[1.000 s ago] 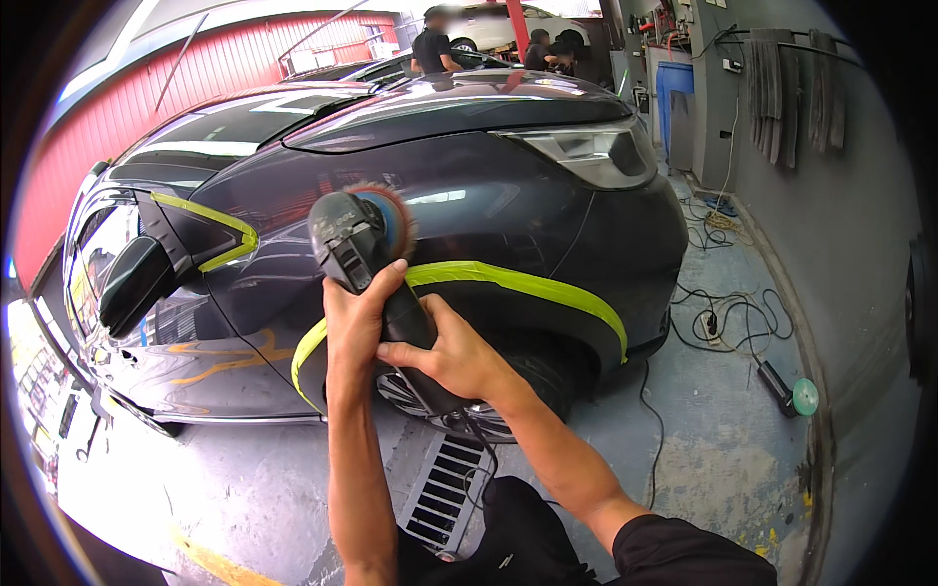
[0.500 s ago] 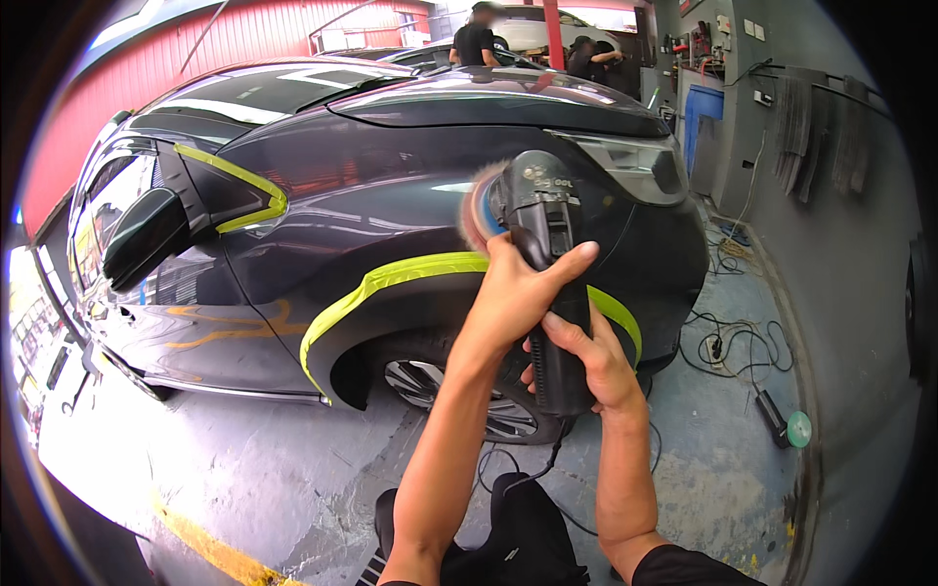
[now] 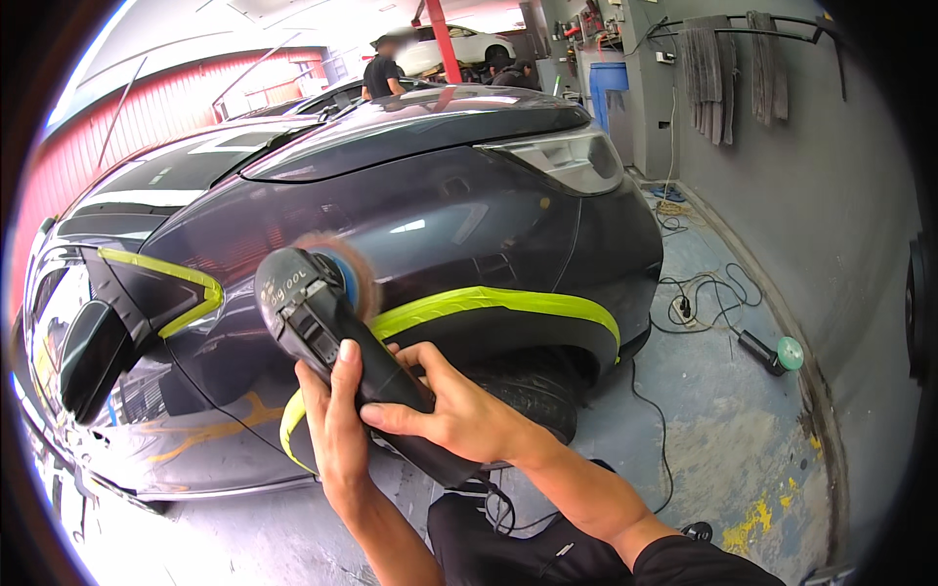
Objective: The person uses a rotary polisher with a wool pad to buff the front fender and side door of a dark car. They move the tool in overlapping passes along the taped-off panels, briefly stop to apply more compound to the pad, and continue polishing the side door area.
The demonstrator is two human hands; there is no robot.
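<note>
Shifted since the earlier view: the polisher [image 3: 383,373] is now nearer the door mirror [image 3: 93,361], above the rear shoulder of the wheel arch [image 3: 557,337] instead of its forward half. From where I stand, the dark car [image 3: 391,190] dominates the scene, its front fender [image 3: 459,244] facing the operator. A grey wall [image 3: 801,186] bounds the right side; the worn blue-grey floor [image 3: 703,459] runs between wall and car. Beyond the bonnet stands a co-worker [image 3: 380,76] in dark clothing. The front tyre [image 3: 537,400] sits under the arch, partly hidden behind the right hand [image 3: 474,420].

Polisher orientation: inclined, head up and to the left, handle end down and to the right. The round pad [image 3: 364,278] is turned to the fender; its rim is blurred, and pressure on the paint cannot be judged.

Left hand [image 3: 337,435]: fingers closed around the body below the head, thumb along the upper side. Right hand: fingers closed around the handle from the right, thumb laid across it.

Yellow-green tape [image 3: 498,298] follows the arch edge below the pad. A second machine [image 3: 762,353] with a green disc [image 3: 790,353] lies on the floor near the wall.
</note>
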